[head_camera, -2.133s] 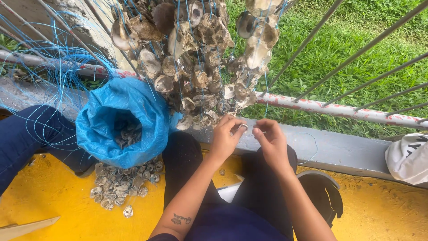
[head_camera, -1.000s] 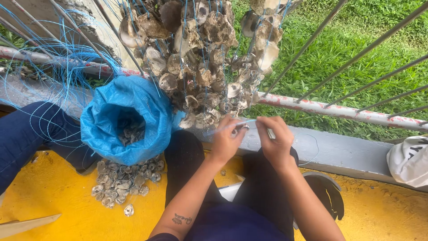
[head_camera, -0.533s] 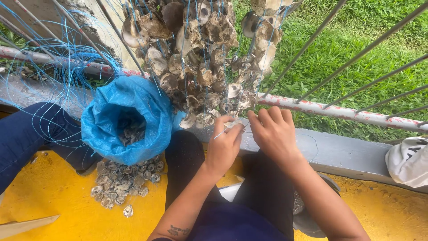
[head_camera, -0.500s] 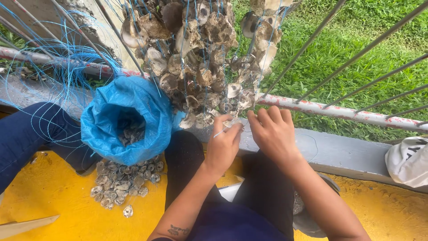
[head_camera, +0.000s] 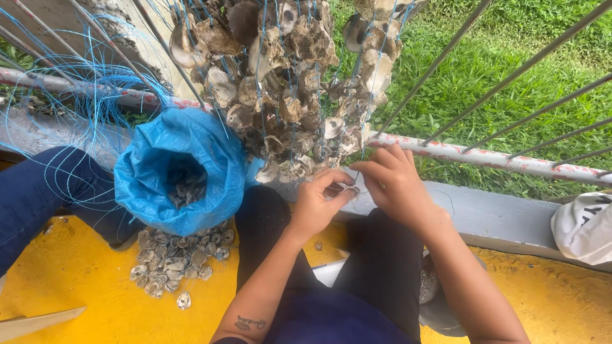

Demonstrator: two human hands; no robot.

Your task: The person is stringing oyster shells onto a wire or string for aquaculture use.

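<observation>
They're pinching 1 small shell (head_camera: 347,189) between left hand (head_camera: 319,204) and right hand (head_camera: 395,188), best keeping the blue line (head_camera: 360,167) taut while threading.

The small shell (head_camera: 347,189) is being mostly covered by the fingertips of the left hand (head_camera: 319,204) and right hand (head_camera: 395,185). At three o'clock, a white bag (head_camera: 583,226) is being cut off by the edge. Inside the blue sack (head_camera: 178,172), contents are being lost in shadow.
</observation>
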